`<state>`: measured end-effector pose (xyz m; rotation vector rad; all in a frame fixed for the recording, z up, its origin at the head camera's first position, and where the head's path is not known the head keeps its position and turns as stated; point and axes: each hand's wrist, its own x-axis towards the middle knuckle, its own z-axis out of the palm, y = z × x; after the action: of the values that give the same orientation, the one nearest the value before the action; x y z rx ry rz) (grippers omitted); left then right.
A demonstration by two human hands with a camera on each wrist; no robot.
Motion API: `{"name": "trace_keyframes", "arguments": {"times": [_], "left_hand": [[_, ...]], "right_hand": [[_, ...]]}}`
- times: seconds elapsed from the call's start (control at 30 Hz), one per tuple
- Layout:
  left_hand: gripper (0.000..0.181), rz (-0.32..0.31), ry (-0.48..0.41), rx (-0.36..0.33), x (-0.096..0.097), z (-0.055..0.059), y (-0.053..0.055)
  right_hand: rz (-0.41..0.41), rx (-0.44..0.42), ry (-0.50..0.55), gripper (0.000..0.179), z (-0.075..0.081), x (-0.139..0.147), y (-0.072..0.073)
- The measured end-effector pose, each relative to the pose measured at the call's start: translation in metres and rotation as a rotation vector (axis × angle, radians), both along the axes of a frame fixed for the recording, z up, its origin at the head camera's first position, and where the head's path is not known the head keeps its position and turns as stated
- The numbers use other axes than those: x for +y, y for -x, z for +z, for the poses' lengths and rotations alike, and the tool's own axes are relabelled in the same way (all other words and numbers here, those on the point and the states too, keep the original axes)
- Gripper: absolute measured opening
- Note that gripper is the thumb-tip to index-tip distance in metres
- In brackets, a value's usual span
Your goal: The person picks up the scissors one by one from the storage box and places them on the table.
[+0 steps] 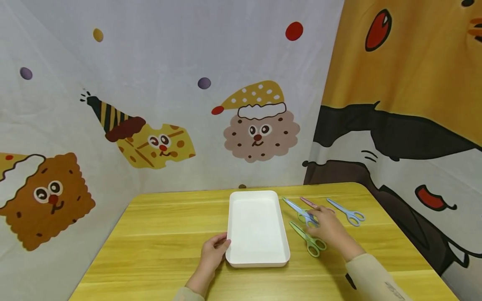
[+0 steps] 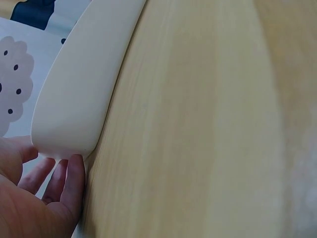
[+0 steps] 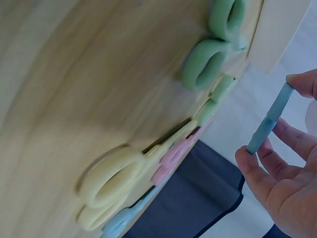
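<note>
My right hand point(image 1: 331, 230) pinches the handle loops of a pair of blue scissors point(image 1: 295, 206). In the right wrist view these scissors point(image 3: 270, 119) are seen edge-on, raised off the table between thumb and fingertips. Beneath them lies a green pair point(image 1: 301, 218), partly covered. Nearer the front is another green pair of scissors point(image 1: 309, 241). Pink scissors point(image 1: 308, 202) lie behind the right hand, which hides part of them. The right wrist view also shows yellow scissors point(image 3: 111, 176). At its near left corner, my left hand point(image 1: 211, 253) holds the white tray point(image 1: 258, 264), thumb at the rim.
Another blue pair of scissors point(image 1: 347, 212) lies at the far right of the wooden table point(image 1: 162, 234). A cartoon-printed curtain point(image 1: 169, 62) hangs behind the table's back edge and along its sides. The tray stands at mid-table, its inside bare white.
</note>
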<state>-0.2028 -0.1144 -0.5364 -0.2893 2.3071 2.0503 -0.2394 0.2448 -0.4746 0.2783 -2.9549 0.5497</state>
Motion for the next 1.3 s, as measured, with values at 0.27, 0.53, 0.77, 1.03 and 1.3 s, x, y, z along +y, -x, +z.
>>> {"name": "trace_keyframes", "arguments": {"times": [0.27,0.53,0.77,1.03,1.3], "left_hand": [[0.037,-0.006,0.0,-0.014,0.001,-0.001,-0.002],[0.037,-0.004,0.009,0.006,0.0,0.0,-0.001],[0.037,-0.005,0.005,-0.002,0.0,0.0,-0.002],[0.036,-0.008,-0.007,-0.016,0.0,0.0,-0.001],[0.036,-0.014,-0.009,-0.002,-0.001,-0.002,0.0]], "right_hand": [[-0.021,0.005,-0.007,0.055,-0.003,0.015,-0.004],[-0.023,-0.007,-0.017,0.057,-0.004,0.022,-0.007],[-0.033,-0.013,-0.016,0.062,-0.008,0.031,-0.008],[-0.039,-0.053,0.009,0.061,-0.007,0.043,-0.012],[-0.06,-0.026,-0.012,0.058,-0.01,0.061,-0.016]]}}
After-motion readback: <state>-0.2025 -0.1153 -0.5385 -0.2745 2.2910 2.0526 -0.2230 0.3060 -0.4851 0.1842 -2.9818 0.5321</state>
